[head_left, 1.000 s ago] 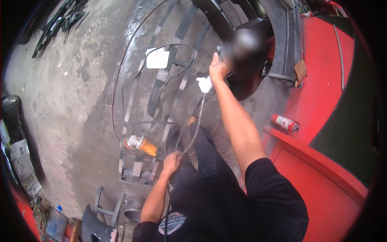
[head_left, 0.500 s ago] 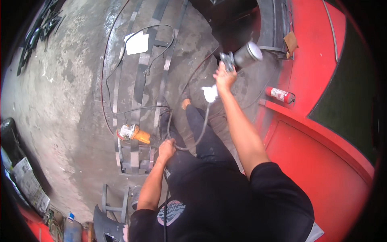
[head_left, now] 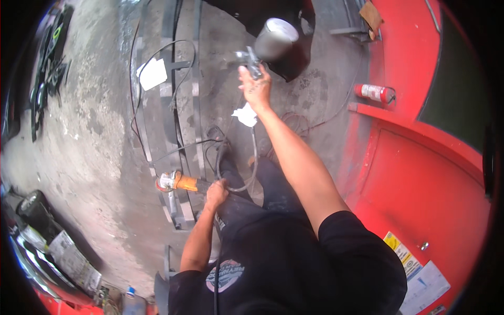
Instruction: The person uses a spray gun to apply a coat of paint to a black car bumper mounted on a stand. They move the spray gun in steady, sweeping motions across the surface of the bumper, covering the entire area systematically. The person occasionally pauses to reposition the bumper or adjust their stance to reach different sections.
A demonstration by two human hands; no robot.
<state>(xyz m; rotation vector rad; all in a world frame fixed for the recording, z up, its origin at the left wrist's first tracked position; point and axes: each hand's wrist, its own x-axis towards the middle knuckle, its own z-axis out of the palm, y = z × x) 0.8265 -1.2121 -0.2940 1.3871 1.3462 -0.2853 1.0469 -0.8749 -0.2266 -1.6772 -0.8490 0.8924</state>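
I am gripping a spray gun (head_left: 253, 62) in my right hand (head_left: 256, 92), fingers wrapping the handle, and holding it out at arm's length above the floor (head_left: 97, 168), with its dark cup (head_left: 275, 42) tilting away and overlapping a black panel (head_left: 302, 60) in my line of sight. A white cloth (head_left: 245, 115) is hanging just below that hand, where the hose (head_left: 254, 144) is leading off. My left hand (head_left: 216, 193) is closing on a loop of the hose near my leg, so I judge I am in the middle of handling the gun and managing its slack. Any next move is calling for a steady wrist and a hose running clear of the orange grinder (head_left: 186, 182), which is lying just beside my left hand, on the near end of the metal strips (head_left: 169, 86). Toward the floor's right edge, a fire extinguisher (head_left: 374, 93) is resting by the red ledge (head_left: 399, 119). The gun's front end is blurring, so I am not making out its nozzle or whether my finger is pressing the trigger; the cup is hiding its contents, my left fingertips are mostly tucking out of sight, and the view's top edge is cutting off the panel.
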